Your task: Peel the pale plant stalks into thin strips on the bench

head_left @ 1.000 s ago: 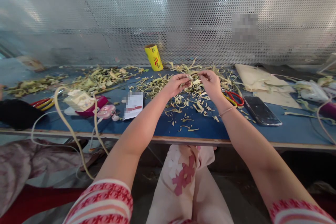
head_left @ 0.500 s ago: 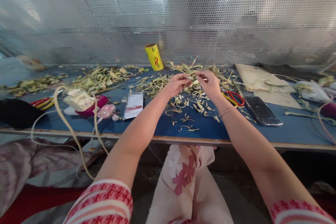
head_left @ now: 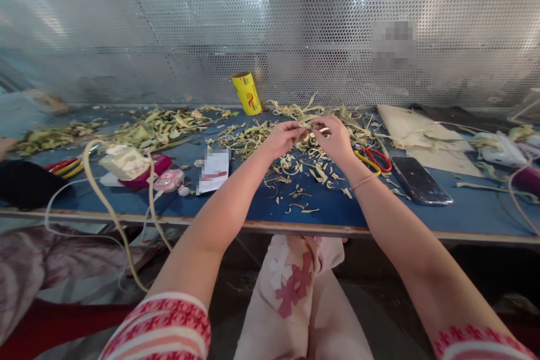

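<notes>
My left hand point(head_left: 283, 138) and my right hand point(head_left: 336, 139) meet above the blue table point(head_left: 329, 205), fingertips pinched together on a small pale leaf strip point(head_left: 311, 127). Under and behind the hands lies a heap of dried green-yellow leaf scraps point(head_left: 304, 152). Red-and-yellow scissors point(head_left: 373, 157) rest just right of my right wrist. A thin bracelet circles that wrist.
A yellow cup point(head_left: 247, 93) stands at the back by the perforated metal wall. A black phone point(head_left: 417, 179) and a beige board point(head_left: 417, 129) lie to the right. A paper slip point(head_left: 214, 170), a pink case point(head_left: 145, 169), cords and more scissors point(head_left: 63, 166) sit left.
Both hands have drawn closer together over the scrap heap and dropped slightly; the strip between them is now mostly covered by the fingers.
</notes>
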Tool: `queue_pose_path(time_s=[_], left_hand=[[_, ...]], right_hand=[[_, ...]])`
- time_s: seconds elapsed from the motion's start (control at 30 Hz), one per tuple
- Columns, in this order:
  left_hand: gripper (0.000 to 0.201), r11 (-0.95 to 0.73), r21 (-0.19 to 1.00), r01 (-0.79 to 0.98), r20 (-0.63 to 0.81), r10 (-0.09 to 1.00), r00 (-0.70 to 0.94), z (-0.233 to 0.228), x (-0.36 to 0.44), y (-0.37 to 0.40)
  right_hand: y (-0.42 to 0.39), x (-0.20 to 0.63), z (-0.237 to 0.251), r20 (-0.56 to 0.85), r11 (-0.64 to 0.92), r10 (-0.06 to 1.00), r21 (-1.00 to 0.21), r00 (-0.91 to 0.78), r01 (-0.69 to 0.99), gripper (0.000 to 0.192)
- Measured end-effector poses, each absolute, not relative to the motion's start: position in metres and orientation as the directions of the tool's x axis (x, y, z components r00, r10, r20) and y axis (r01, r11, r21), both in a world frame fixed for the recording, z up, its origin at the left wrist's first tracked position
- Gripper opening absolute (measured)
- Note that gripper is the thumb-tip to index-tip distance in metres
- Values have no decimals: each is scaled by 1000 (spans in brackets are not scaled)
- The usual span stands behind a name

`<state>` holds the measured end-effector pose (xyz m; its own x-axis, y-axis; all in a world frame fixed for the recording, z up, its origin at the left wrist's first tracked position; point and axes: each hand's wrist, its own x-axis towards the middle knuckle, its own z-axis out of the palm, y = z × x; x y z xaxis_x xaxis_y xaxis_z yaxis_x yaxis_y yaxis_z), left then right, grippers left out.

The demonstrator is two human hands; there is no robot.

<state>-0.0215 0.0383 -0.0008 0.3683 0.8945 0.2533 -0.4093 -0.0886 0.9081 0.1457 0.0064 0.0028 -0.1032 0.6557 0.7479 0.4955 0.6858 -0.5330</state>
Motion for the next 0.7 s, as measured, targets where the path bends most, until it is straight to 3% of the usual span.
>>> queue_pose_path(time_s=[0.17, 0.37, 0.7], left_hand=[[18, -45, 913, -406, 200, 917, 346, 2, -24, 35], [20, -129, 920, -370, 229, 943, 241, -4, -26, 44], [27, -129, 920, -370, 240, 932, 271, -6, -26, 46]], right_hand=[[8, 147, 2, 753, 669, 654, -535, -69, 516, 18], [14, 148, -2, 761, 652, 648, -529, -36, 543, 18], [12, 146, 1, 657, 566, 751, -581, -74, 585, 19]])
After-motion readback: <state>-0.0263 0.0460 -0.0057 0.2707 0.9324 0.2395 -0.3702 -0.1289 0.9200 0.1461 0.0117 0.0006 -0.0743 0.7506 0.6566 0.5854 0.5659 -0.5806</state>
